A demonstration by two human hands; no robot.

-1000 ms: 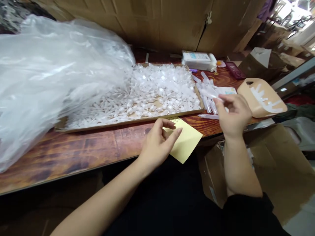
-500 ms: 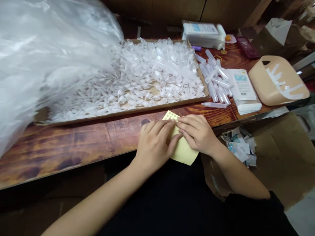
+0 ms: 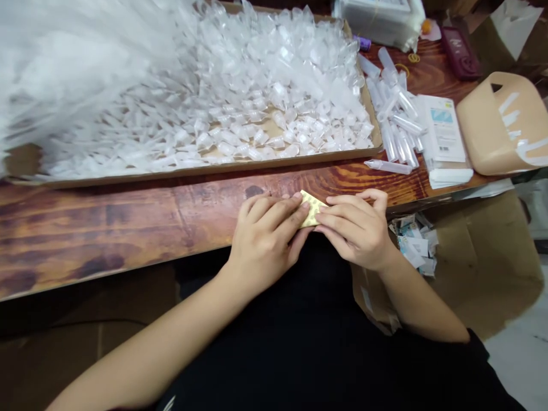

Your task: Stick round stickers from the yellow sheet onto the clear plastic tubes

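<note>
Between my hands at the table's front edge is a small pale yellow sheet of paper [image 3: 311, 209] with rows of dots, folded down to a small piece. My left hand [image 3: 268, 234] grips its left side, thumb below and fingers on top. On the other side my right hand [image 3: 357, 228] pinches the right end between thumb and fingers. The fingers cover part of the sheet. Just beyond lies a shallow cardboard tray [image 3: 240, 169] heaped with small clear plastic pieces.
A clear plastic bag [image 3: 77, 63] droops over the tray's left side. Clear tubes [image 3: 396, 114], packaged cards [image 3: 443, 131] and a beige plastic container [image 3: 500, 125] are at the right. Below them stands an open cardboard box [image 3: 479, 257] with small packets inside.
The yellow sheet hung down over the table edge earlier; now its lower part is folded out of sight and only a small dotted piece shows. The view has shifted downward.
</note>
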